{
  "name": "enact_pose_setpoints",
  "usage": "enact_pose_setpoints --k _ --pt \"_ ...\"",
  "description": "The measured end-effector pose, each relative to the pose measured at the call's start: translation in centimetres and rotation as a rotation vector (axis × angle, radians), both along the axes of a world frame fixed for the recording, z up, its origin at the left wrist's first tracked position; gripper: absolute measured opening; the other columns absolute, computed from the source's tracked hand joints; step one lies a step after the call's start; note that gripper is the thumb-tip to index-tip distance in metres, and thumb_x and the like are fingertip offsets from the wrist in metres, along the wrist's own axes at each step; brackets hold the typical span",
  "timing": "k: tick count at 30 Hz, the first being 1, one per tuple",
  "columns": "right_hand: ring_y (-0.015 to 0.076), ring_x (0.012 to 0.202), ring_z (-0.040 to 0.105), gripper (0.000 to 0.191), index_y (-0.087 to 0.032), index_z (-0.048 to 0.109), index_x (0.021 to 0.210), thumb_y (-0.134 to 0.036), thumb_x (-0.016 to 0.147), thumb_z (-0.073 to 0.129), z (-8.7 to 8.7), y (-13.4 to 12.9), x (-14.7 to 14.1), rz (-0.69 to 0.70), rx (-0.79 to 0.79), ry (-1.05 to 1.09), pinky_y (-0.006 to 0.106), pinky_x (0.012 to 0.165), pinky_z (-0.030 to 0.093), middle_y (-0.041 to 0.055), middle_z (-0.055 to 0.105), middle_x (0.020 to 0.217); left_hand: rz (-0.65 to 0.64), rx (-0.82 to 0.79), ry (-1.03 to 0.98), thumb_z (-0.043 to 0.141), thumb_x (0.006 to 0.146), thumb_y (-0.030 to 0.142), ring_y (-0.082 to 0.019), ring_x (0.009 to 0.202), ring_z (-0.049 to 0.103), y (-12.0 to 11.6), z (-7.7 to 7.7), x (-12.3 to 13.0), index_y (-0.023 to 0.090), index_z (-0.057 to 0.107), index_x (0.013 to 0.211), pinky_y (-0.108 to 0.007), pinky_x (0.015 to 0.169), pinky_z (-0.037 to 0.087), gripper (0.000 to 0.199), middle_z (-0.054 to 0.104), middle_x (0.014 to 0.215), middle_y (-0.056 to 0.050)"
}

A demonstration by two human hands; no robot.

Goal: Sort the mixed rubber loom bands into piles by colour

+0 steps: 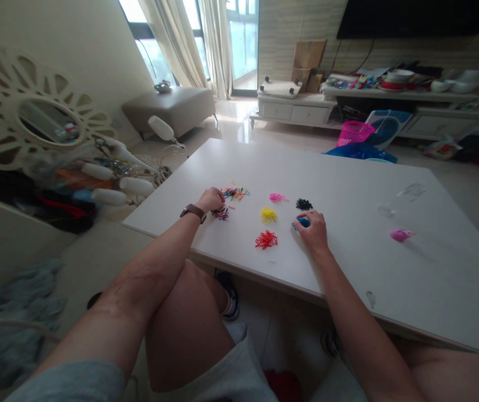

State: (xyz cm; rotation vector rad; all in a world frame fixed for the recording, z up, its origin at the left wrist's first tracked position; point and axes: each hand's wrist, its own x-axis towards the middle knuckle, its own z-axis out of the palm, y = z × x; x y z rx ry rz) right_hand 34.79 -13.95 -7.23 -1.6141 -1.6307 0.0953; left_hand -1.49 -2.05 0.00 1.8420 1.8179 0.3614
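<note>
My left hand (211, 200), with a watch on its wrist, rests at the left of the table with its fingers curled down. It touches the edge of a mixed-colour pile of small rubber bands (234, 194); a pile of black and pink ones (221, 214) lies just below. What its fingertips hold is hidden. My right hand (315, 228) closes its thumb and fingers around blue rubber bands (303, 222) on the tabletop. Between the hands lie single-colour heaps: pink bands (277, 197), yellow bands (268, 215) and red bands (267, 239). Black bands (304, 204) sit just beyond my right hand.
On the white table (348, 184), a clear plastic container (402, 200) and a pink object (401, 234) stand to the right. A lamp with several white shades (137, 186) is beyond the left edge. A pink basket (354, 134) stands behind the far edge.
</note>
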Motion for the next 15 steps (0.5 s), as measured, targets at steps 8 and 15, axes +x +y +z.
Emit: enact_pose_setpoints --k 8,15 --pt "0.0298 0.096 0.055 0.015 -0.022 0.069 0.083 -0.035 0.082 0.062 0.0 0.1 0.0 -0.002 -0.003 -0.002 0.044 0.09 0.046 0.01 0.068 0.095 0.005 0.003 -0.117 0.075 0.06 0.017 -0.015 0.061 0.06 0.0 1.0 -0.8 0.013 0.077 0.082 -0.022 0.053 0.043 0.022 0.069 0.067 -0.003" --pt "0.0299 0.096 0.056 0.014 -0.022 0.069 0.083 -0.034 0.082 0.062 0.0 0.1 -0.1 -0.005 -0.01 0.003 0.044 0.091 0.046 0.0097 0.068 0.095 0.075 -0.043 -0.27 0.075 0.059 0.013 -0.016 0.062 0.065 0.2 1.1 -0.5 0.012 0.072 0.08 -0.021 0.053 0.046 0.022 0.069 0.065 -0.004"
